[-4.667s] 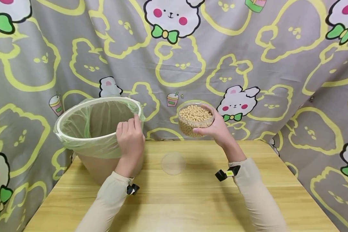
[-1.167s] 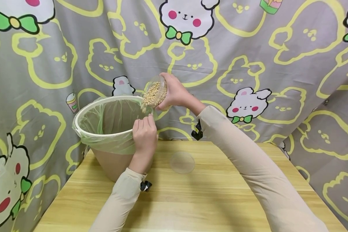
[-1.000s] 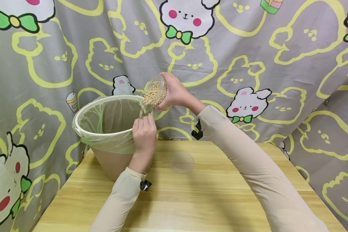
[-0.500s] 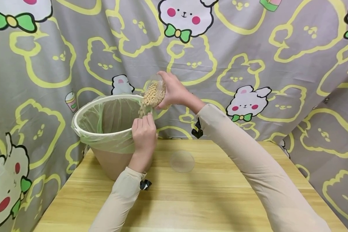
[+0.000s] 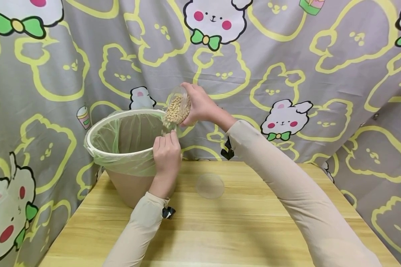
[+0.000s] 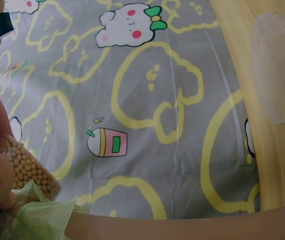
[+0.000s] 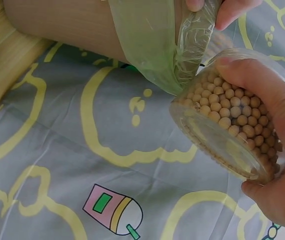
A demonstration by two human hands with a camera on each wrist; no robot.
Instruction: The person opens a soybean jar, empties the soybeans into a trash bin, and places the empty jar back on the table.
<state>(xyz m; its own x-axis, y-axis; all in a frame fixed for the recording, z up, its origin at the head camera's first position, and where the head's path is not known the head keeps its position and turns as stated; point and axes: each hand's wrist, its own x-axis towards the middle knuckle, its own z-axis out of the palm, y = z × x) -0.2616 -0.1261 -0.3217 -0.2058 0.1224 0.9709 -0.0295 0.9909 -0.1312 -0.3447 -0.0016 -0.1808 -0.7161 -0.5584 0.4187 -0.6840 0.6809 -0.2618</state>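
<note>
My right hand (image 5: 200, 102) grips a clear plastic jar (image 7: 222, 140) of pale round beans, which look like soybeans (image 5: 175, 107). The jar is tipped left over the near-right rim of a bin (image 5: 128, 185), and beans spill from its mouth toward the inside. A thin green bag (image 5: 120, 163) lines the bin and folds over its white rim. My left hand (image 5: 167, 154) holds that rim and the bag's edge, fingers curled over it, just below the falling beans. In the right wrist view, fingertips (image 7: 227, 12) of the left hand show at the bag.
A round clear lid (image 5: 209, 186) lies flat on the wooden table (image 5: 220, 230), right of the bin. Behind and beside the table hangs a grey curtain (image 5: 240, 85) with bear and rabbit prints.
Since the earliest frame, my right hand has carried the upright jar left and tipped it over the bin; beans have begun pouring. Over the last second pouring continues, while the left hand keeps its hold.
</note>
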